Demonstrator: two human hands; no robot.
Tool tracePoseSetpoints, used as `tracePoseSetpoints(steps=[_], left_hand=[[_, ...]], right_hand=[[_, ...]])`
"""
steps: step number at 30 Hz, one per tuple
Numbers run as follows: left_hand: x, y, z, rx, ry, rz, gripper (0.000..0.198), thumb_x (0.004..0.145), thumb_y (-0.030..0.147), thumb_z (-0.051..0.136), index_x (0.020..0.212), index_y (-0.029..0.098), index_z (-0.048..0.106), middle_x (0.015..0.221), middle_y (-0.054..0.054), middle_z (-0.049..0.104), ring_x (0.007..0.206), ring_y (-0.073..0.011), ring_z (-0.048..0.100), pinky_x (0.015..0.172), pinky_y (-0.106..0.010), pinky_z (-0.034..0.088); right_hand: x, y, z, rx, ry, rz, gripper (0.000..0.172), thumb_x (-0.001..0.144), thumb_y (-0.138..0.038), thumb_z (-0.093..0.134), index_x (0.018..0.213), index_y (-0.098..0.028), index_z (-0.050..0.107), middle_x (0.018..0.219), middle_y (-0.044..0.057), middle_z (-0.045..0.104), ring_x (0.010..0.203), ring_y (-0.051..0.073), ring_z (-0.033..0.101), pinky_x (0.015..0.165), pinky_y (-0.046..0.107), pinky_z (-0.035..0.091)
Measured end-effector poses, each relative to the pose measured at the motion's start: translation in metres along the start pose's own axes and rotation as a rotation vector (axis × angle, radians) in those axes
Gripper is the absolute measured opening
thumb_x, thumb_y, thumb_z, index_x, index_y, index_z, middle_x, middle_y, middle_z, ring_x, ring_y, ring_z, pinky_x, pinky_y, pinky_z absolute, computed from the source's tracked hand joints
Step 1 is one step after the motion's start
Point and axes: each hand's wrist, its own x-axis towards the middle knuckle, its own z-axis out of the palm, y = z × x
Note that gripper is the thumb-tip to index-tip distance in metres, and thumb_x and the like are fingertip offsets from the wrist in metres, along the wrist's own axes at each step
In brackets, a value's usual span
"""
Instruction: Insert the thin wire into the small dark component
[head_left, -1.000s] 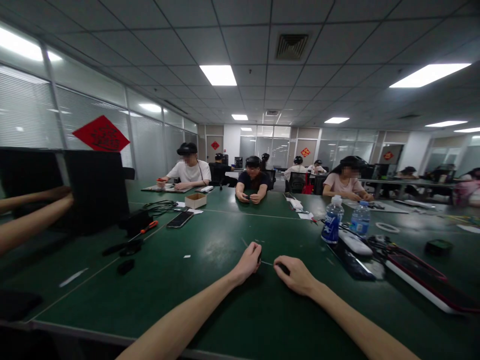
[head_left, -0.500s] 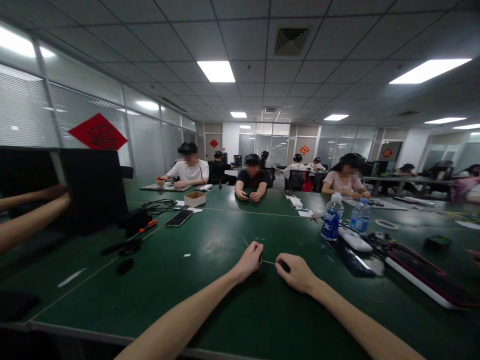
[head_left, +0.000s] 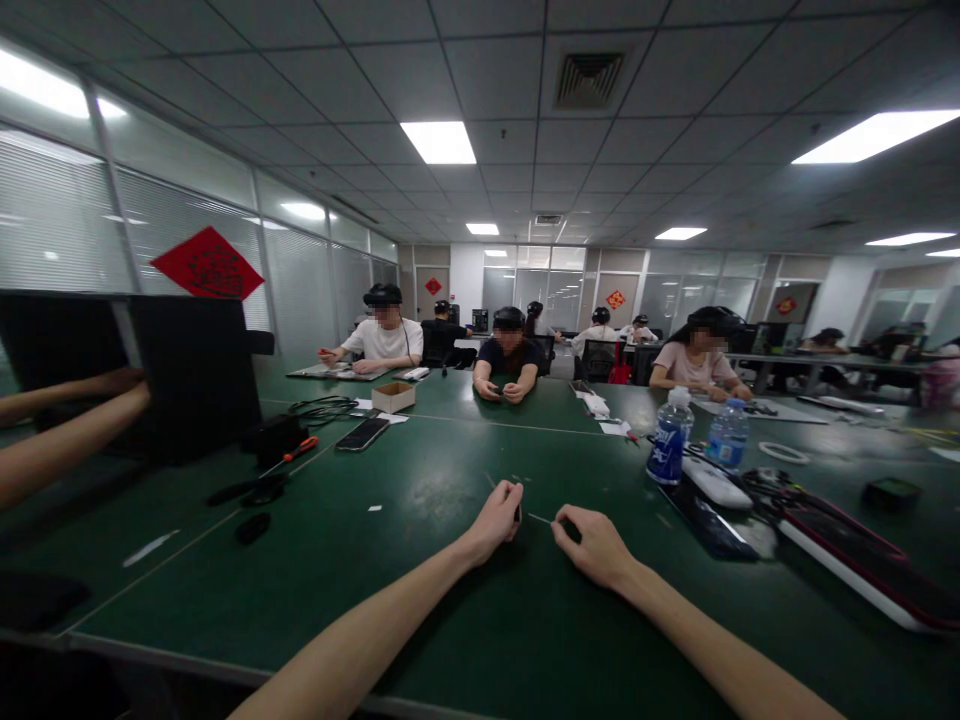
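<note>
The left hand (head_left: 497, 523) is curled, palm side inward, around a small dark object (head_left: 517, 513); only a narrow dark edge of it shows beside the fingers, and its full shape is hidden. The right hand (head_left: 592, 548), also curled, grips a thin rod (head_left: 540, 518): straight, slender, pale grey, its free end pointing toward the left hand and just short of the dark object. A dark patch shows within the right hand's curl; whether it is a handle or shadow cannot be told. Both hands are low over the green table (head_left: 517, 630), roughly midway between its near edge (head_left: 172, 658) and a pale seam (head_left: 465, 426) crossing beyond them. Bare green surface extends between the forearms and ahead of the hands up to this seam. To the left, room reaches past a white scrap (head_left: 375, 508) to a black item (head_left: 253, 528); the phone (head_left: 363, 434) lies farther off. To the right, room ends at a dark flat packet (head_left: 712, 528) and a blue-labelled bottle (head_left: 666, 445). Across the table sits a person in a dark shirt (head_left: 525, 354).
</note>
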Motion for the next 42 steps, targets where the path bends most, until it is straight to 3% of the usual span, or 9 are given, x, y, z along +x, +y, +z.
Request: tracePoseSetpoints(steps=[11,42], left_hand=[[-0.0029,0.0052,0.0029,-0.002,0.032,-0.012,0.042,0.078,0.063,0.04,0.085,0.022,0.037,0.058,0.007,0.039,0.04,-0.0044,0.028,0.039,-0.017,0.019],[-0.0037,0.008,0.0047,-0.026,0.01,-0.019,0.042,0.078,0.062,0.041,0.084,0.021,0.037,0.06,0.007,0.041,0.039,-0.0036,0.028,0.039,-0.016,0.017]], right_hand=[[0.0,0.0021,0.001,0.048,-0.055,-0.076,0.025,0.088,-0.037,0.044,0.089,-0.018,0.061,0.083,0.004,0.062,0.071,0.015,0.056,0.067,0.027,0.043],[-0.0041,-0.0012,-0.0055,0.044,-0.04,-0.174,0.026,0.09,-0.037,0.043,0.098,-0.02,0.062,0.087,0.004,0.061,0.075,0.015,0.056,0.07,0.028,0.044]])
